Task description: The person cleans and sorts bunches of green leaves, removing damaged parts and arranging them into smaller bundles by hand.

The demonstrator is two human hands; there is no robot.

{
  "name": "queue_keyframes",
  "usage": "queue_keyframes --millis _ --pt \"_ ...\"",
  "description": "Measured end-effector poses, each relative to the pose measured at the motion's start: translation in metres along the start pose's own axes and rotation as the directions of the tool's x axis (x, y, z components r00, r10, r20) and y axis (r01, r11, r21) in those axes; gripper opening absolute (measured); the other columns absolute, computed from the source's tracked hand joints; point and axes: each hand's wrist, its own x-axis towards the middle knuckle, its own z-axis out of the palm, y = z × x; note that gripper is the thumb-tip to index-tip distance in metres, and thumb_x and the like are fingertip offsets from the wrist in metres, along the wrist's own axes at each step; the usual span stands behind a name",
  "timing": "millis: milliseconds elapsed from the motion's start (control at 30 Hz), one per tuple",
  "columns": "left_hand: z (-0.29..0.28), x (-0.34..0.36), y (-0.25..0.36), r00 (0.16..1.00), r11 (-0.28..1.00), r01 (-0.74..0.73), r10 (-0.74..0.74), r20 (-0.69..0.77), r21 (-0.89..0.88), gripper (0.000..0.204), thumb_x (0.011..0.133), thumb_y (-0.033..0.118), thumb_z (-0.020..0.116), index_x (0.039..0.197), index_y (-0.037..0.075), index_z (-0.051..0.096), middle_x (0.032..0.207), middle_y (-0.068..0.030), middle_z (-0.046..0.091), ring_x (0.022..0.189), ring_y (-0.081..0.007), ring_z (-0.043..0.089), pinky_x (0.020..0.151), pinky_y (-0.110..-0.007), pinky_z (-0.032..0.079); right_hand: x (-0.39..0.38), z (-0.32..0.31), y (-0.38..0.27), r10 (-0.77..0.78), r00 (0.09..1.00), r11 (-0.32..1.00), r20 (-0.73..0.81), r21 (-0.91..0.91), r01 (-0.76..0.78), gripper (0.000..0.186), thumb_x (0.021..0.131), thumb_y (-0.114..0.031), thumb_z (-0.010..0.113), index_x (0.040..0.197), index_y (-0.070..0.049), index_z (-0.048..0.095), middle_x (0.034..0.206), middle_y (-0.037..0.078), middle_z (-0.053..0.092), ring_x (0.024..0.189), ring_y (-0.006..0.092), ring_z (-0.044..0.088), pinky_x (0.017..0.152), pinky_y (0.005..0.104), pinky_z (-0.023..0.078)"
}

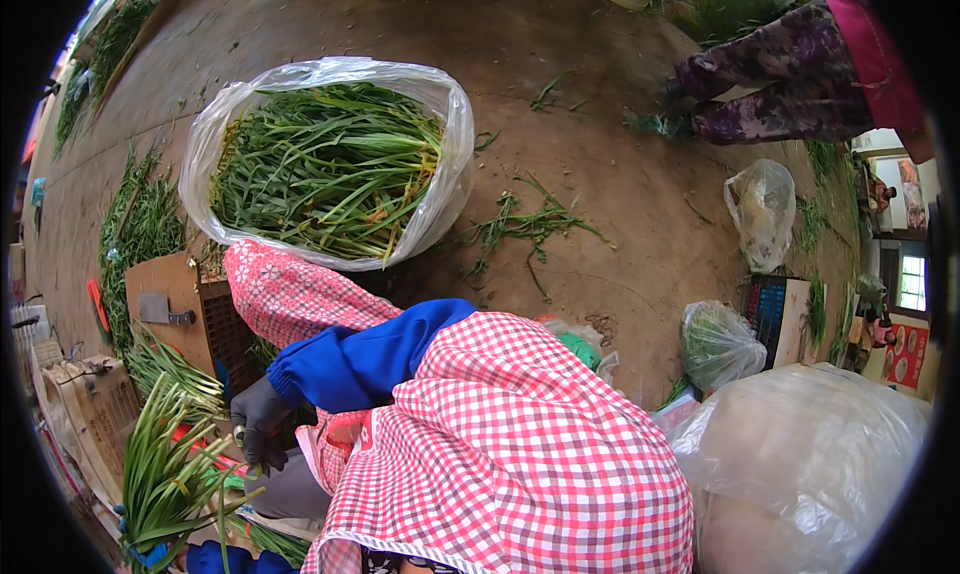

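Grey-gloved right hand (pixel 262 424) curled around pale stub (pixel 239 435); long-leaved green bundle (pixel 165 464) at its 8 o'clock, axis 12–6; blue left hand (pixel 150 555) nearer, bundle's 6 o'clock, mostly hidden, grip can't tell.

At eight o'clock in the view, a loose bunch of slender green stalks (pixel 160 459) tilts toward one o'clock, strands splayed.

Your right arm (pixel 375 354) bends in its blue sleeve, the grey-gloved right hand (pixel 264 426) low with fingers curled. Your left hand (pixel 152 555), low at the lower edge, shows only patches of blue.
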Motion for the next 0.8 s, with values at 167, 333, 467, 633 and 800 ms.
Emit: queue_keyframes --millis 167,333,467,633,800 --pt "0.006 0.001 -0.015 0.999 0.999 0.003 -0.002 -0.032 0.039 0.045 0.088 0.034 0.033 0.125 0.009 0.035 0.111 -0.0081 0.052 0.099 -0.0191 0.051 0.083 -0.031 0.043 -0.002 -0.036 0.045 -0.182 0.978 0.18 -0.105 -0.981 -0.072 0.015 0.073 -0.015 0.057 0.086 -0.013 0.065 0.071 0.012 0.063 0.062 0.0276 0.061 0.059 0.0415 0.048" --pt "0.012 0.003 -0.028 0.999 0.998 0.002 0.001 -0.054 0.057 0.043 0.087 0.034 0.033 0.123 0.01 0.037 0.111 -0.0082 0.052 0.1 -0.0195 0.051 0.083 -0.031 0.043 0.001 -0.051 0.084 -0.278 0.928 -0.27 -0.247 -0.907 -0.323 0.015 0.064 -0.023 0.058 0.077 -0.018 0.062 0.061 0.004 0.057 0.062 0.0265 0.058 0.054 0.0405 0.042" --pt "0.01 0.004 -0.039 0.995 0.999 -0.017 0.021 -0.101 0.042 0.042 0.087 0.034 0.034 0.122 0.01 0.039 0.11 -0.0083 0.053 0.1 -0.0197 0.052 0.083 -0.032 0.043 -0.01 -0.04 0.05 -0.104 0.955 -0.172 -0.277 -0.941 -0.292 0.016 0.064 -0.026 0.058 0.076 -0.017 0.064 0.065 0.004 0.059 0.061 0.0265 0.058 0.052 0.0412 0.042" --pt "0.006 0.007 -0.043 0.985 0.868 -0.013 0.096 -0.143 0.497 0.041 0.087 0.035 0.034 0.12 0.011 0.042 0.11 -0.0085 0.054 0.1 -0.0201 0.052 0.083 -0.032 0.043 -0.026 -0.022 0.035 -0.082 0.943 -0.104 -0.323 -0.938 -0.33 0.015 0.066 -0.028 0.058 0.073 -0.017 0.065 0.068 0.006 0.06 0.063 0.0267 0.058 0.053 0.0418 0.042" --pt "0.012 0.01 -0.058 0.984 0.868 0.005 0.084 -0.158 0.497 0.04 0.086 0.035 0.035 0.118 0.012 0.044 0.11 -0.0086 0.054 0.1 -0.0204 0.052 0.083 -0.032 0.043 -0.028 -0.034 0.042 -0.052 0.951 -0.068 -0.305 -0.949 -0.308 0.016 0.069 -0.029 0.057 0.076 -0.016 0.065 0.07 0.007 0.061 0.067 0.0281 0.058 0.058 0.0422 0.043"
